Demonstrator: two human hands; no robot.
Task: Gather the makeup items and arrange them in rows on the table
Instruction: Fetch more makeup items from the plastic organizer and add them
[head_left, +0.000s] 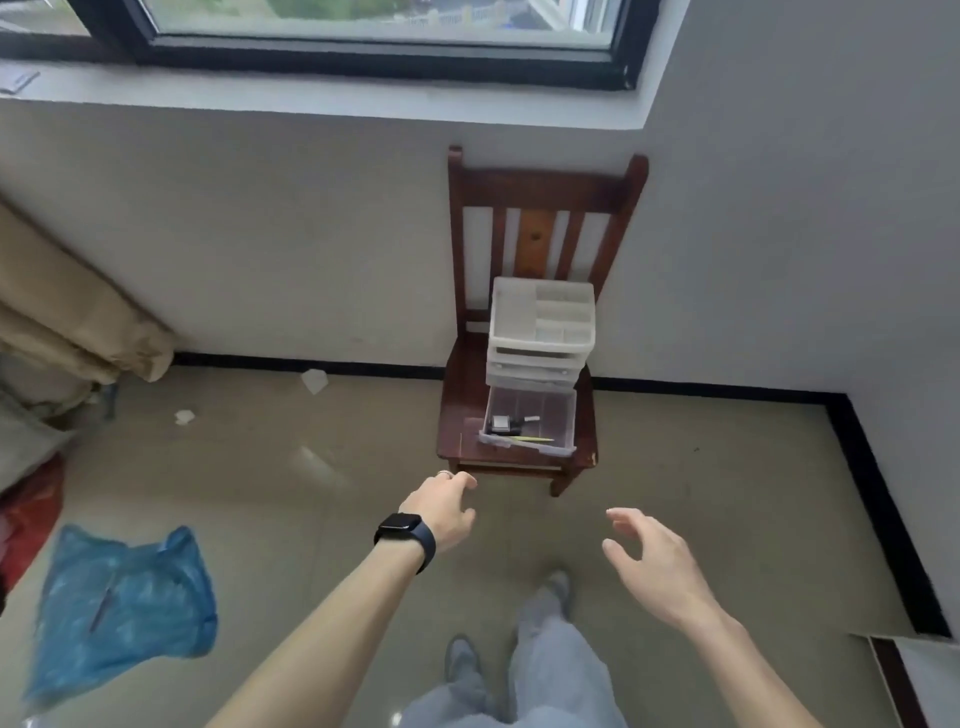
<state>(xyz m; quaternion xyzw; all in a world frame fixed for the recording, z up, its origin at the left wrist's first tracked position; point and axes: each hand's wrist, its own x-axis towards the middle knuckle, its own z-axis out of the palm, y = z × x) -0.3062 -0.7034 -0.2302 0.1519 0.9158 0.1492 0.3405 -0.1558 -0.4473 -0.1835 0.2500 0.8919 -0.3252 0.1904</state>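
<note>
Blue plastic bag (124, 597) lies on the floor off to the left, and a wooden chair (540, 192) stands against the wall. On its seat there's a white drawer organizer (540, 327), bottom drawer (550, 410) pulled out with a few small makeup items (504, 425) inside. Left hand (441, 512) and right hand (652, 561) are both loose, holding nothing.

My watch (404, 522) with its matt dark strap, glossy dark wood chair (540, 192), translucent plastic organiser (541, 322), clear plastic drawer (530, 418), thin crinkled blue plastic bag (124, 597), glossy smooth floor tiles (311, 467)
</note>
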